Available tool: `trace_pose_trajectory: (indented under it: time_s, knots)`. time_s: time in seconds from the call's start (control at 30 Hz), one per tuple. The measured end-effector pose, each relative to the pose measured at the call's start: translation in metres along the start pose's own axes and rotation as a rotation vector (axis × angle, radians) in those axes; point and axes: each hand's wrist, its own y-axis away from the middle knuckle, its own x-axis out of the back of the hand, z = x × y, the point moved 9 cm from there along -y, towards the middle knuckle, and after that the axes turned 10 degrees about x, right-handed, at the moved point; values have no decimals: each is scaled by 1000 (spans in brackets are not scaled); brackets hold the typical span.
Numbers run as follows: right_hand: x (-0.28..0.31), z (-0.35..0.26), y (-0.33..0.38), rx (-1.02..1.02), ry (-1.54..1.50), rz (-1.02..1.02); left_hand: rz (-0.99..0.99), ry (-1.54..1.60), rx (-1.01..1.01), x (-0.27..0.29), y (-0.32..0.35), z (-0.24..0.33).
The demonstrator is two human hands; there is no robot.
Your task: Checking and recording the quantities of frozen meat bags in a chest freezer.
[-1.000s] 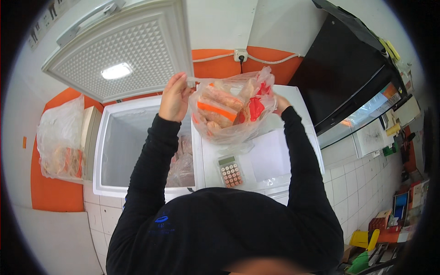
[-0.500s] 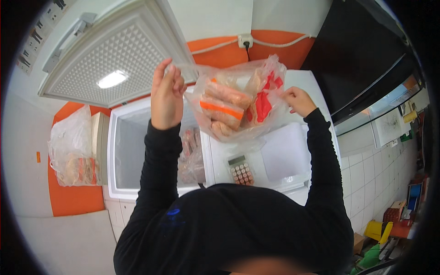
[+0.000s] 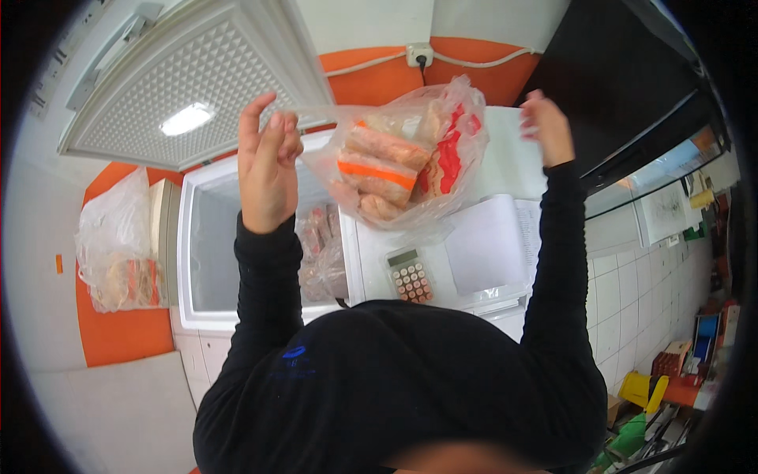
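Between the raised left hand (image 3: 268, 162) and right hand (image 3: 545, 126), both pinching it, sags a crinkly clear plastic bag (image 3: 403, 162); below them, a white chest freezer (image 3: 197, 261) lies open.

Clear bag (image 3: 403, 170) of pink, orange-banded packs, held aloft; packs (image 3: 320, 253) inside freezer; clear bag (image 3: 118, 253) at left.

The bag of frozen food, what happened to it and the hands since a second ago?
Both hands rose and spread apart: the left hand and right hand now pull the clear plastic bag wide open and hold it higher. Nothing was let go. The chest freezer stays open, and the calculator and the second bag on the left lie as before.
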Motion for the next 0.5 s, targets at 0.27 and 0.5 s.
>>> trace_pose_trajectory:
  time_s: [0.27, 0.5]
  knots:
    - [-60, 36, 54, 207, 423, -182, -41, -96, -12, -4, 32, 10]
    - [-44, 142, 68, -246, -753, 229, -64, -64, -10, 17, 34, 14]
